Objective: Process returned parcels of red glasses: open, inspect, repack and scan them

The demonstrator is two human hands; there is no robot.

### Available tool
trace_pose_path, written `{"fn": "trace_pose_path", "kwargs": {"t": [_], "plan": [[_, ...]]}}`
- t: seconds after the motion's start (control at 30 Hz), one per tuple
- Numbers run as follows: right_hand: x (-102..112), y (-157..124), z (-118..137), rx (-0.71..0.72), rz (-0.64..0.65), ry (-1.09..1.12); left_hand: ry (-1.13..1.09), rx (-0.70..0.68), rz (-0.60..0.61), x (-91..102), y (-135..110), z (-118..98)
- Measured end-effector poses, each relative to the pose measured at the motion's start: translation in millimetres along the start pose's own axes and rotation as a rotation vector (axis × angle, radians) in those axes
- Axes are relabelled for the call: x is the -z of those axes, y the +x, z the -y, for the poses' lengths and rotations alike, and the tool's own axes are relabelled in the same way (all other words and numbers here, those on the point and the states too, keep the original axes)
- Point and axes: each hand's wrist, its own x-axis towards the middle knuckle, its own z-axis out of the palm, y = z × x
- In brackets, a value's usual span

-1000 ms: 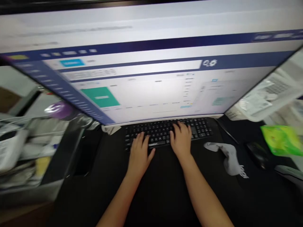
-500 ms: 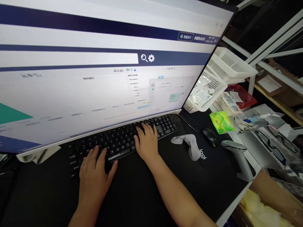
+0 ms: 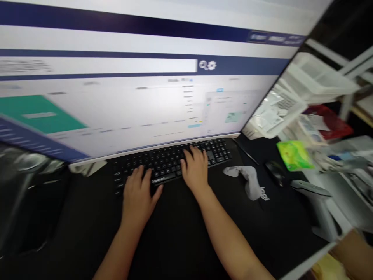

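Both my hands rest on a black keyboard (image 3: 163, 161) that lies on a black desk mat (image 3: 180, 233). My left hand (image 3: 137, 196) lies on the keyboard's left part, fingers spread over the keys, thumb by the space bar. My right hand (image 3: 196, 168) sits on the middle-right keys with its fingers stretched flat. Neither hand holds anything. A large monitor (image 3: 140, 77) with a blue and white page fills the view just behind the keyboard.
A grey cloth (image 3: 247, 179) lies right of the keyboard, then a black mouse (image 3: 275, 173) and a green packet (image 3: 294, 155). White baskets (image 3: 291, 97), a red basket (image 3: 329, 120) and a white scanner (image 3: 311, 190) crowd the right side. Blurred shapes fill the left edge.
The view has swung back to the left, so keyboard and hands now sit nearer the middle. Both hands stay on the keys, with only slight finger shifts.
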Motion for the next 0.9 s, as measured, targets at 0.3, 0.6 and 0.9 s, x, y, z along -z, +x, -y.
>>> {"fn": "trace_pose_path", "kwargs": {"t": [0.3, 0.6, 0.9], "plan": [[-4, -2, 1, 0.026, -0.035, 0.025, 0.077, 0.035, 0.051, 5.5, 0, -7], [-5, -1, 2, -0.001, -0.041, 0.019, 0.042, 0.010, -0.024, 8.4, 29, 12], [0, 1, 5, -0.051, -0.027, 0.026, 0.000, -0.005, -0.145, 16.7, 4, 10]]}}
